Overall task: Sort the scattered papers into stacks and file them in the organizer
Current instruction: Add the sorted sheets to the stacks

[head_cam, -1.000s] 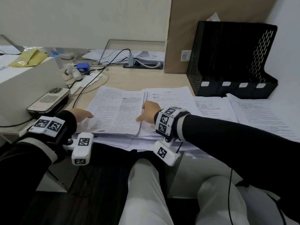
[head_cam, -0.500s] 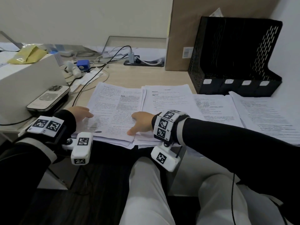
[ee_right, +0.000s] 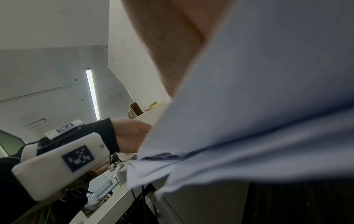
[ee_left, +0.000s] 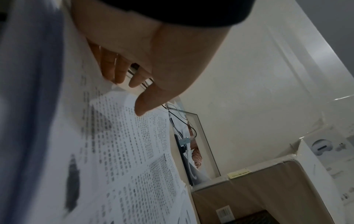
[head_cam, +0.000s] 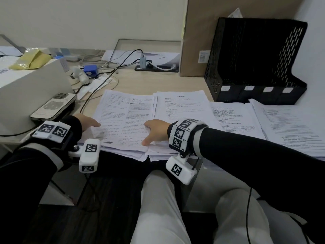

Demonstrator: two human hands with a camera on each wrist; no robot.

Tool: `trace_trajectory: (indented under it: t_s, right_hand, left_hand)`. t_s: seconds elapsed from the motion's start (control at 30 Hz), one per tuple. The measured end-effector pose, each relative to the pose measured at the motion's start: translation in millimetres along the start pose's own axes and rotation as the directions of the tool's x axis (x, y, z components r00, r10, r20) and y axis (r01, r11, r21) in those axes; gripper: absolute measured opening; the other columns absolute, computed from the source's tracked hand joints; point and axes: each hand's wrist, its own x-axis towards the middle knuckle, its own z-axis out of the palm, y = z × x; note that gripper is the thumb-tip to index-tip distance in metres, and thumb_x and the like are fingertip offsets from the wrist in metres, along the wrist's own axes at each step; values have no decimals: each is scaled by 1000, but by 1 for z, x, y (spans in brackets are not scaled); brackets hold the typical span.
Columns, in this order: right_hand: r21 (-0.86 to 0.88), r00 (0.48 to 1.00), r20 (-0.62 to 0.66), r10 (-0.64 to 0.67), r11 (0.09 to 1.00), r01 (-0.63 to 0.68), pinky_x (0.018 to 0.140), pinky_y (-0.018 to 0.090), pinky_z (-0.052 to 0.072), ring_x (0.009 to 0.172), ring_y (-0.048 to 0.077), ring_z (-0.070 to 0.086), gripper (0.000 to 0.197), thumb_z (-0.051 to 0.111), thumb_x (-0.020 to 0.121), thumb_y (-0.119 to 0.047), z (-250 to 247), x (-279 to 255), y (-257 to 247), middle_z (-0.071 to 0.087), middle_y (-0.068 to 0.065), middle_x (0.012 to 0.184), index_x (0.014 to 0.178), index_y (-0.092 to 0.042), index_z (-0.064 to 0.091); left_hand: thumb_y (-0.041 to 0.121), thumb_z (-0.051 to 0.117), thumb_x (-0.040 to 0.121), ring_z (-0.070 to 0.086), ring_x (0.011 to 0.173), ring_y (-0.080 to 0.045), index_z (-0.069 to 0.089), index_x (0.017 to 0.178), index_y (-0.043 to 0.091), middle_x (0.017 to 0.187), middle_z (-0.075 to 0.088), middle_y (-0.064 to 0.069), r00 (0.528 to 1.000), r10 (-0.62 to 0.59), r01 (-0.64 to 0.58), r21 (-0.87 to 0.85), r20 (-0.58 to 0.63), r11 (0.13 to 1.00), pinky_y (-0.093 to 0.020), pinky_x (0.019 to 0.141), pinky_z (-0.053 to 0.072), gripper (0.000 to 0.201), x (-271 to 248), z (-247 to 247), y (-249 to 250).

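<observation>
Four spreads of printed papers (head_cam: pixel 126 120) are laid side by side along the desk (head_cam: pixel 140 80) edge, in front of one black organizer (head_cam: pixel 255 67) with four labelled slots. The leftmost stack is pressed at its left edge by the left hand (head_cam: pixel 86 121), fingers straight, and at its right edge by the right hand (head_cam: pixel 154 131), fingers extended flat. One phone (head_cam: pixel 52 106) is seen left of the papers.

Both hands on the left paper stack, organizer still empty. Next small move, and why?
Probably square that stack: left hand and right hand flank it, and its near-edge sheets are fanned and overhang the desk. Lifting now toward the organizer risks spilling sheets.
</observation>
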Motion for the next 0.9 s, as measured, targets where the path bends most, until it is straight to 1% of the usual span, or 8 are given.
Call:
trace_trajectory:
  t_s: [0.03, 0.07, 0.13, 0.23, 0.3, 0.6, 0.77, 0.9]
  right_hand:
    - [-12, 1000, -1, -5, 1000, 5, 87, 31, 40, 107, 21, 47, 53, 69, 84, -31, 0, 0, 0, 49, 5, 115, 124, -6, 45]
    - [-24, 1000, 1, -9, 1000, 9, 89, 31, 40, 108, 21, 47, 56, 70, 83, -31, 0, -1, 0, 50, 5, 117, 126, -5, 44]
    - [-46, 1000, -3, -9, 999, 9, 99, 34, 41, 120, 24, 48, 66, 70, 83, -32, 0, -2, 0, 49, 6, 131, 135, -5, 40]
    - [-75, 1000, -5, -29, 997, 29, 103, 34, 38, 123, 23, 45, 72, 70, 83, -33, 0, -1, 3, 47, 5, 137, 140, -5, 36]
    - [-79, 999, -11, -43, 996, 42, 96, 30, 38, 116, 21, 45, 71, 69, 83, -33, 0, 0, 5, 48, 5, 130, 139, -4, 36]
    - [-67, 997, -31, -68, 996, 66, 107, 34, 36, 128, 25, 43, 70, 67, 85, -34, 2, -3, 8, 45, 8, 141, 141, -4, 35]
    - [-33, 998, -36, -55, 998, 54, 78, 25, 38, 100, 21, 45, 35, 68, 85, -33, 3, -1, 9, 50, 2, 102, 105, -11, 50]
    - [122, 996, -73, -48, 991, 57, 107, 31, 34, 131, 23, 41, 73, 71, 82, -30, 4, -2, 12, 42, 5, 145, 142, -8, 36]
  left_hand:
    - [15, 68, 84, 42, 59, -33, 40, 126, -11, 65, 46, -18, 1000, -27, 27, -25, 0, 999, -28, 54, 28, 57, 3, -1, -1]
    - [15, 68, 84, 33, 52, -28, 27, 75, -6, 59, 36, -13, 997, -74, 73, -33, -5, 997, -28, 52, 24, 47, 7, -3, -2]
    - [14, 69, 84, 30, 50, -26, 39, 60, -1, 57, 33, -12, 992, -124, 124, -32, 0, 992, -28, 54, 24, 41, 13, -3, -4]
    - [16, 70, 83, 59, 87, -46, 57, 97, -13, 96, 59, -34, 994, -103, 103, -10, 29, 995, -35, 67, 38, 34, 10, 0, 0]
    - [17, 69, 83, 54, 115, -45, 50, 124, -12, 124, 55, -31, 996, -81, 81, -23, 23, 996, -43, 89, 45, 53, 11, 2, -1]
    - [18, 61, 89, 51, 118, -39, 52, 124, -9, 128, 53, -26, 996, 71, -70, 22, -47, 997, -38, 92, 40, 45, 0, 4, 12]
    - [13, 69, 83, 54, 115, -39, 55, 122, -8, 123, 58, -23, 991, 91, -98, -75, -101, 992, -42, 100, 42, 46, -1, -1, 7]
    - [14, 71, 81, 58, 112, -38, 58, 119, -3, 122, 60, -21, 988, 125, -145, -253, -94, 957, -51, 102, 43, 43, -3, -7, -1]
